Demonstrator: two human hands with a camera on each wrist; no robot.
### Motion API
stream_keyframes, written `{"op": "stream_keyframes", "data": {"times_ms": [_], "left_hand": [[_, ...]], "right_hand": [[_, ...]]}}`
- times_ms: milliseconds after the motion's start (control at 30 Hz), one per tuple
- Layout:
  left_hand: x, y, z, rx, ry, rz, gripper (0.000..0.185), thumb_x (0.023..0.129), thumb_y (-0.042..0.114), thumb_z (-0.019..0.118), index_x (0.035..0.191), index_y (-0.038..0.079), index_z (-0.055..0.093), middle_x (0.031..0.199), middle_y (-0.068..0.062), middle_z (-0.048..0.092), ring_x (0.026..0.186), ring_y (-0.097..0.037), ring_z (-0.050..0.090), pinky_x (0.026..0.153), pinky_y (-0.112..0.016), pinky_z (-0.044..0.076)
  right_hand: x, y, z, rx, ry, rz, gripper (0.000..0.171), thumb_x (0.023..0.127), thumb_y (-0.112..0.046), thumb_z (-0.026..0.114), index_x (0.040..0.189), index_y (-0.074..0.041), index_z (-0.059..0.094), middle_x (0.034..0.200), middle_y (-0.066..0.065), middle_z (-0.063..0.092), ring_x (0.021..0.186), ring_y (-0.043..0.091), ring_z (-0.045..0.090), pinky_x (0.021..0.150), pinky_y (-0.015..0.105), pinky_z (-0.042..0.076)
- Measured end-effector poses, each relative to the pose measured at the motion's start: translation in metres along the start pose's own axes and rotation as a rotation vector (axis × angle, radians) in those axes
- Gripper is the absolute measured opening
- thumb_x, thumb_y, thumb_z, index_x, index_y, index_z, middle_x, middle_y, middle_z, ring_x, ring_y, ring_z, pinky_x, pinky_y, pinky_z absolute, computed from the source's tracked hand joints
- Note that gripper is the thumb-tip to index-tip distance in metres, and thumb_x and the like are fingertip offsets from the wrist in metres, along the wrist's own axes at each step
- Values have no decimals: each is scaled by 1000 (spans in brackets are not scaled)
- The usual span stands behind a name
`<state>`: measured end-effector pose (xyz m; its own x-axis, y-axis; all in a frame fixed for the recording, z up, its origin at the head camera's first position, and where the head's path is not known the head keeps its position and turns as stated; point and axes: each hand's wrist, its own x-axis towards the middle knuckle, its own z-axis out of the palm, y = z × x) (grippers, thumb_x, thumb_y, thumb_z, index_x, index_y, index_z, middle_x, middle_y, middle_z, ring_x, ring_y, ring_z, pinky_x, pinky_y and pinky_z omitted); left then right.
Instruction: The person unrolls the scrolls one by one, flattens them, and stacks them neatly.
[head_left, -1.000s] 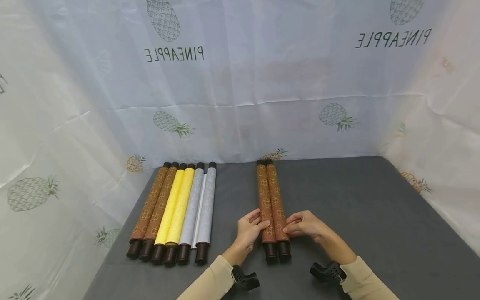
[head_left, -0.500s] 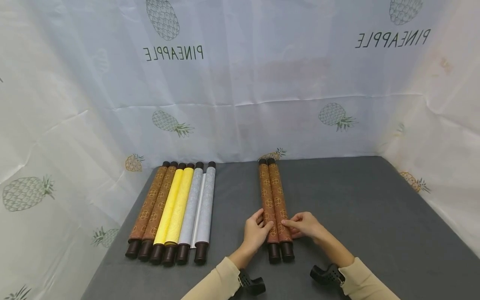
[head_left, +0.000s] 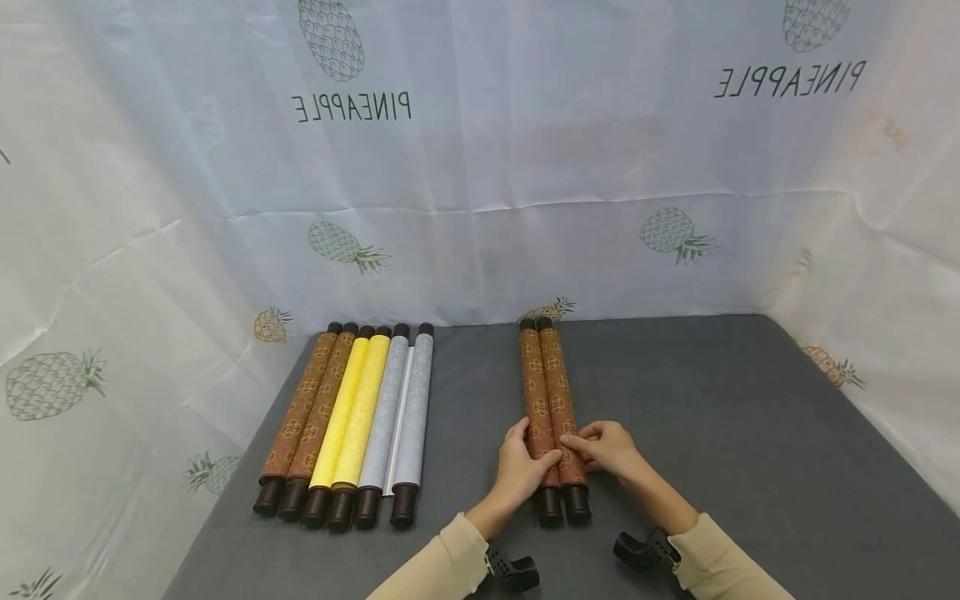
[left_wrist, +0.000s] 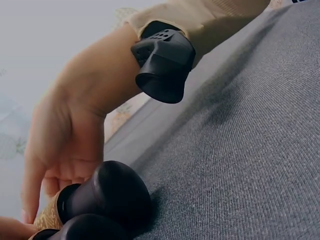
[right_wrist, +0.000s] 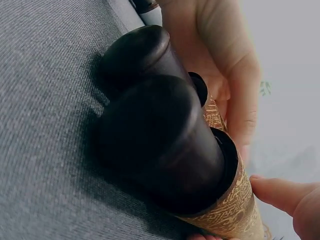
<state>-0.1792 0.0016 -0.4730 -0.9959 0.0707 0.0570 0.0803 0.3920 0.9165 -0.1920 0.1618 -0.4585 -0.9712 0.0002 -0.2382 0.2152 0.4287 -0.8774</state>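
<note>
A pair of brown patterned rolls (head_left: pixel 545 387) with dark end caps lies side by side on the grey table (head_left: pixel 712 417), running away from me. My left hand (head_left: pixel 534 448) grips the left roll near its near end, thumb laid across the top. My right hand (head_left: pixel 592 446) holds the right roll from the other side, and its fingertips meet the left thumb. In the left wrist view the dark caps (left_wrist: pixel 107 195) sit in front of the right hand (left_wrist: pixel 65 130). In the right wrist view the caps (right_wrist: pixel 160 145) fill the middle, with the left hand (right_wrist: pixel 225 55) behind them.
Several more rolls lie in a row at the table's left: two brown (head_left: pixel 303 412), two yellow (head_left: pixel 352 412) and two grey (head_left: pixel 401 412). A white cloth with pineapple prints (head_left: pixel 480 167) walls in the back and both sides. Bare table stretches to the right.
Both hands have slid toward the near end of the brown rolls and closed in, so the fingers now meet on top. The rolls shifted slightly right.
</note>
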Motion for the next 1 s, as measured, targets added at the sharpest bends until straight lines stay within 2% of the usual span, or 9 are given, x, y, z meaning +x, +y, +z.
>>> {"op": "stream_keyframes", "data": {"times_ms": [167, 433, 567, 733, 867, 1000], "left_hand": [[3, -4, 0, 7, 20, 4, 71, 82, 12, 73, 137, -15, 39, 134, -30, 49, 121, -42, 54, 98, -49, 48], [1, -5, -4, -20, 46, 32, 69, 79, 8, 73, 136, -12, 41, 134, -30, 50, 119, -42, 56, 95, -47, 50], [1, -6, -6, 2, 70, 69, 67, 77, 7, 73, 135, -10, 44, 138, -28, 49, 123, -42, 53, 99, -49, 47], [2, -7, -8, 18, 74, 103, 65, 76, 5, 68, 135, -8, 45, 144, -28, 45, 132, -43, 46, 106, -52, 41], [3, -8, -9, 14, 53, 111, 65, 75, 3, 63, 137, -7, 45, 148, -26, 41, 136, -43, 42, 107, -54, 39], [2, -8, -10, 15, 26, 115, 66, 76, 0, 60, 139, -5, 44, 152, -24, 37, 140, -41, 38, 109, -55, 37]], "right_hand": [[1, -2, -1, -25, 30, -3, 52, 85, -20, 72, 119, 16, 53, 102, 28, 65, 72, 16, 67, 66, 35, 59], [1, -5, -4, -23, 68, -41, 48, 82, -10, 74, 118, 15, 54, 108, 32, 63, 84, 24, 68, 69, 33, 59], [1, -5, -4, -54, 84, -80, 46, 81, -6, 74, 118, 14, 55, 110, 33, 65, 93, 33, 68, 71, 35, 58], [1, -5, -4, -132, 96, -137, 49, 82, -6, 72, 124, 11, 54, 120, 33, 62, 113, 44, 59, 85, 44, 54], [1, -5, -4, -159, 95, -180, 52, 82, -3, 69, 130, 9, 52, 134, 32, 54, 124, 47, 52, 100, 53, 45], [1, -5, -3, -164, 78, -200, 55, 81, 0, 63, 134, 8, 49, 145, 30, 43, 132, 48, 44, 108, 57, 37]]}}
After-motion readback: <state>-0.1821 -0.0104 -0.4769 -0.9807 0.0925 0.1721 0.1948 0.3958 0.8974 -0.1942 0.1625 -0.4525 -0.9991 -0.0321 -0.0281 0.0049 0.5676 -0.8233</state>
